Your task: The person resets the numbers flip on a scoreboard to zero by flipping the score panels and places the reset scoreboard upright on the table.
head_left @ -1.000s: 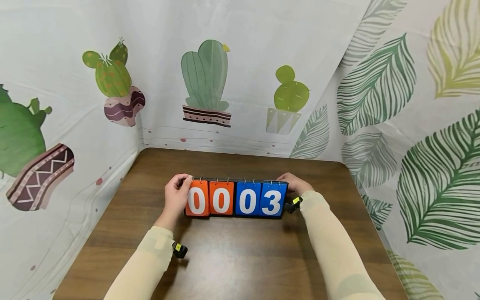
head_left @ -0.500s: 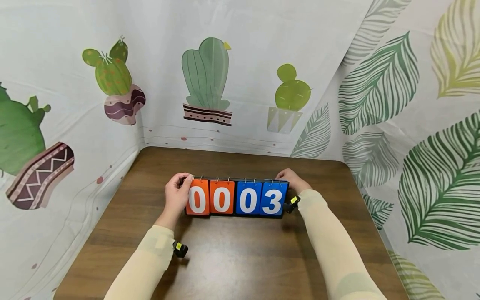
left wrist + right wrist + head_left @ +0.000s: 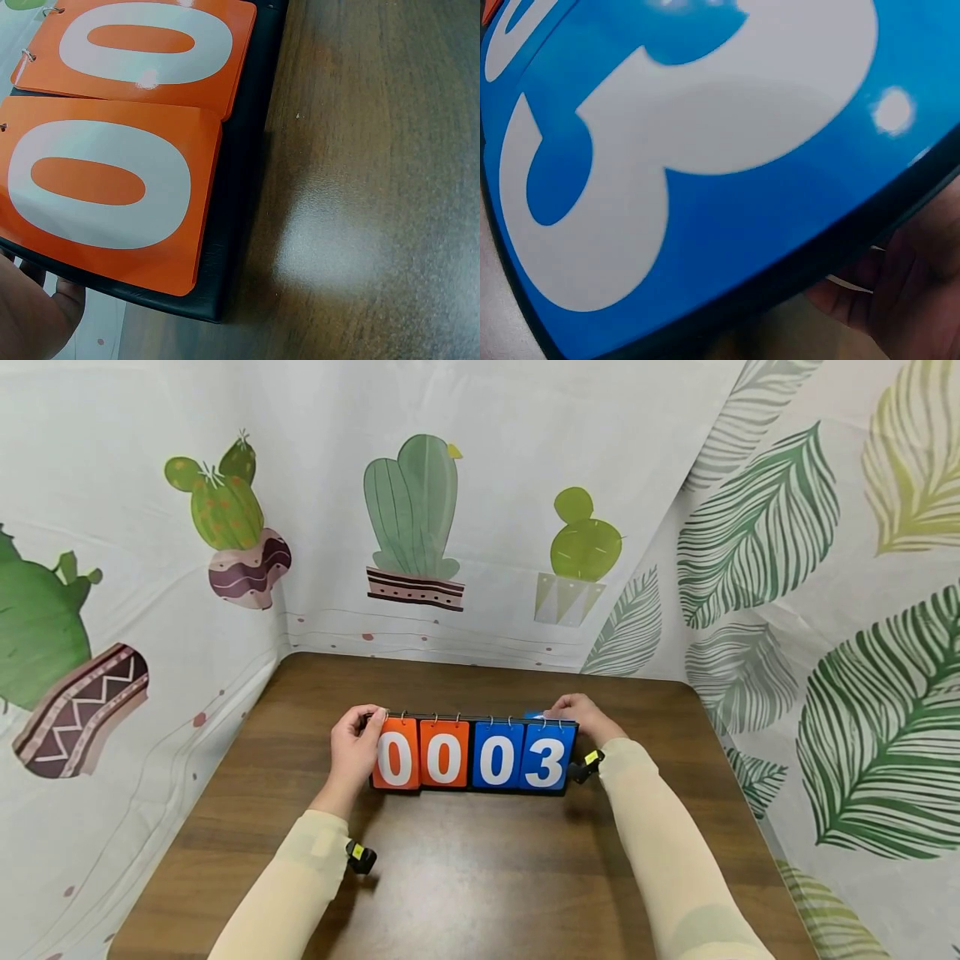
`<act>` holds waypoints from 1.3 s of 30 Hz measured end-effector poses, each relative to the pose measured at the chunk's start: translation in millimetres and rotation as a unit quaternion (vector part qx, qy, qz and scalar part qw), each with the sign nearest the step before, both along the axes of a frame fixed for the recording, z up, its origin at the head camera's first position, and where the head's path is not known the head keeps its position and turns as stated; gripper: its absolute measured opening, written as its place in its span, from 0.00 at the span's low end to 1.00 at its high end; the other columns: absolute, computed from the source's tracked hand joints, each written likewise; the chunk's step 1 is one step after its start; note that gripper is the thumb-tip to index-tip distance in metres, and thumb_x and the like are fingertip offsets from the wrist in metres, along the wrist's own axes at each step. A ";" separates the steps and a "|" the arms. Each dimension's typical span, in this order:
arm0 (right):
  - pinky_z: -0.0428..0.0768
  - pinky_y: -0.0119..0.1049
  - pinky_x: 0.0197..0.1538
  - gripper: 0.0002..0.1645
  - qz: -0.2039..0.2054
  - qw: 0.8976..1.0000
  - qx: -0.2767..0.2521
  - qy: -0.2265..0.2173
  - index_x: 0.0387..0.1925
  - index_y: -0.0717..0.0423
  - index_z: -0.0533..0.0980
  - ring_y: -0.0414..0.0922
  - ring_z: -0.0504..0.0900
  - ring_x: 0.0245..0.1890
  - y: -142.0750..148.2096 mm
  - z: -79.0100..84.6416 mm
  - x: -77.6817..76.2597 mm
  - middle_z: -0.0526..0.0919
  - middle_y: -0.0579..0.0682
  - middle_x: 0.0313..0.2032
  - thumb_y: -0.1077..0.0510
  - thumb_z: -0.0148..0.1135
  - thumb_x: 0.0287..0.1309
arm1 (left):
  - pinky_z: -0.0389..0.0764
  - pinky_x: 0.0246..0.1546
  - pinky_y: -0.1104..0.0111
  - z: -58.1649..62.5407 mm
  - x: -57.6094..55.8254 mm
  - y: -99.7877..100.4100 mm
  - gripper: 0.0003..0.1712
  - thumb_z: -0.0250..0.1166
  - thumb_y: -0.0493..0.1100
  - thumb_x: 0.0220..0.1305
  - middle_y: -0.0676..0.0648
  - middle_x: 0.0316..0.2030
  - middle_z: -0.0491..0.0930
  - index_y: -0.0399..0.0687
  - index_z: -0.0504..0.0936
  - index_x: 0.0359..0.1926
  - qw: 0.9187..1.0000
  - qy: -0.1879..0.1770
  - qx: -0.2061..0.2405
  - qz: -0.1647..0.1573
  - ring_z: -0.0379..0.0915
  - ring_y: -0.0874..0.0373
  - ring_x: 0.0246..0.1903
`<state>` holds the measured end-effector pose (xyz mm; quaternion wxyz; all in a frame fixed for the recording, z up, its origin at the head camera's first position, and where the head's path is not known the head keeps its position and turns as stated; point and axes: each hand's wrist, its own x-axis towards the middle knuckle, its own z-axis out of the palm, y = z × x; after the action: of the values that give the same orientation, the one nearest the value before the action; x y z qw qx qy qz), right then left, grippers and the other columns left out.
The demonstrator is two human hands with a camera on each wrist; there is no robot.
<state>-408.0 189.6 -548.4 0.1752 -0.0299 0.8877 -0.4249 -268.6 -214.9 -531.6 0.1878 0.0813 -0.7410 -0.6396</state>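
Observation:
A flip scoreboard [image 3: 470, 781] stands over the table, showing two orange cards with 0 and two blue cards reading 0 and 3. My left hand [image 3: 355, 745] grips its upper left corner, thumb in front on the orange card and fingers behind. At the far right end, my right hand [image 3: 588, 720] reaches behind the board, its fingers at the top edge. There it pinches a blue number card [image 3: 534, 715], whose edge peeks up behind the rings. In the right wrist view the front card with the 3 [image 3: 727, 112] fills most of the picture, the fingers partly hidden behind the black backing.
Brown wooden table [image 3: 465, 877] lies under the board. A white cloth with cactus prints [image 3: 495, 460] hangs behind it, and a leaf-print cloth [image 3: 885, 710] hangs at the right. Each wrist carries a small black camera [image 3: 361, 858].
My right hand has shifted slightly up and left behind the board, and a blue card edge now shows above the top. The left hand keeps its grip unchanged.

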 end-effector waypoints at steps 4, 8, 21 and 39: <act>0.78 0.34 0.40 0.17 -0.023 0.999 -0.033 -0.010 0.37 0.58 0.81 0.46 0.80 0.36 1.5 7.7 -0.2 0.84 0.48 0.32 0.47 0.65 0.69 | 0.77 0.38 0.79 1.5 1.3 0.6 0.15 0.66 0.42 0.72 0.56 0.33 0.80 0.33 0.83 0.49 1.000 0.004 0.002 -0.001 0.73 0.65 0.35; 0.78 0.32 0.34 0.15 -0.037 0.995 -0.091 -0.027 0.43 0.61 0.80 0.41 0.78 0.30 4.1 16.9 -2.2 0.81 0.43 0.28 0.51 0.65 0.69 | 0.77 0.38 0.78 1.8 1.9 0.2 0.14 0.65 0.42 0.72 0.56 0.34 0.80 0.33 0.83 0.49 1.000 0.004 0.001 -0.003 0.73 0.65 0.35; 0.88 0.39 0.36 0.06 -0.058 0.953 -0.290 -0.074 0.49 0.55 0.71 0.44 0.88 0.29 15.0 73.4 -9.8 0.87 0.47 0.30 0.60 0.57 0.74 | 0.76 0.39 0.78 -32.2 -16.9 -9.8 0.16 0.67 0.50 0.71 0.57 0.35 0.80 0.42 0.84 0.48 1.000 0.005 -0.004 0.008 0.74 0.62 0.38; 0.89 0.41 0.45 0.11 0.123 0.928 -0.351 -0.025 0.47 0.51 0.83 0.44 0.91 0.36 18.7 135.4 39.1 0.91 0.48 0.38 0.59 0.54 0.77 | 0.76 0.39 0.79 -27.6 -14.8 -8.7 0.16 0.67 0.47 0.71 0.57 0.36 0.80 0.38 0.84 0.49 1.000 0.004 -0.004 0.007 0.74 0.64 0.37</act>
<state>-368.9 208.3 -413.1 0.2263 -0.1879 0.6668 -0.6847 -283.3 -223.5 -559.2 0.1956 0.0836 -0.7420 -0.6357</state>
